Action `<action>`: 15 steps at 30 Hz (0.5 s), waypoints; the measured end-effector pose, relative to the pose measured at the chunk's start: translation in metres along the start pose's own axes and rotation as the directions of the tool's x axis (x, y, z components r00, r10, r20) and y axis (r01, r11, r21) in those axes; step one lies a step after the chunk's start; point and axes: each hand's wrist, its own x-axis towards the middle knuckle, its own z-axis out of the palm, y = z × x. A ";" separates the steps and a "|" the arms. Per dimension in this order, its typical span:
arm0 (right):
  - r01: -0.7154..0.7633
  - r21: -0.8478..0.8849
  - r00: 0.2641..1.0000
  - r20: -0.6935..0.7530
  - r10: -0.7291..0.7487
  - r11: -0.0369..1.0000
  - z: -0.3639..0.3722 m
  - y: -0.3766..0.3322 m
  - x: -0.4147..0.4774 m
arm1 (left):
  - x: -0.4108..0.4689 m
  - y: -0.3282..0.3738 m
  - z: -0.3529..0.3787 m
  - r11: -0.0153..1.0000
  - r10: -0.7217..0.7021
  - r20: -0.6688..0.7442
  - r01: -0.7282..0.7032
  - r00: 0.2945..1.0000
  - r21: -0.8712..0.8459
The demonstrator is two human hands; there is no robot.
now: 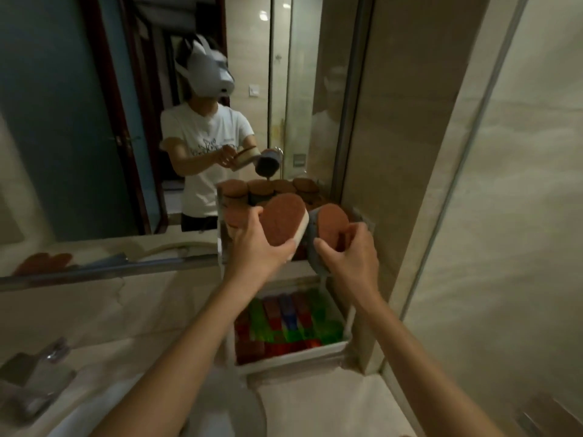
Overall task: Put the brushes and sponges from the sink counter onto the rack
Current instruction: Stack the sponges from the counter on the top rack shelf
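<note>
Head view: left hand [252, 247] grips a sponge [282, 220] by its edges, right hand [350, 257] pinches a grey-backed sponge [329, 230]; both tilted over the rack [347, 334] top tier, likely to slot beside stacked sponges [262, 187]. Lower tier holds coloured sponges [290, 323].

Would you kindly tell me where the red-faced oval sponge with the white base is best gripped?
Grip the red-faced oval sponge across its narrow width, fingers on the pale foam edges, coming from below as the left hand does. Its scrubbing face tilts toward the camera, leaving both long edges exposed, likely compressible enough for a firm pinch.
</note>
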 end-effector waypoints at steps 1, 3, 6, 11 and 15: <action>0.012 0.005 1.000 0.008 -0.012 1.000 0.002 -0.009 0.014 | 0.014 0.003 -0.006 1.000 -0.021 -0.029 0.022 0.999 0.011; 0.007 0.017 0.998 0.063 -0.009 1.000 0.009 -0.024 0.040 | 0.040 0.005 -0.017 0.997 -0.066 -0.069 0.069 0.995 0.041; 0.003 -0.029 0.990 0.144 0.001 1.000 0.026 -0.040 0.078 | 0.078 -0.003 -0.027 0.982 -0.164 -0.060 0.169 0.985 0.085; 0.004 -0.078 0.975 0.220 0.014 0.997 0.064 -0.052 0.118 | 0.115 -0.017 -0.022 0.944 -0.305 -0.026 0.306 0.952 0.126; 0.015 -0.157 0.954 0.298 0.033 0.988 0.088 -0.051 0.131 | 0.124 -0.021 -0.008 0.935 -0.309 -0.048 0.312 0.950 0.167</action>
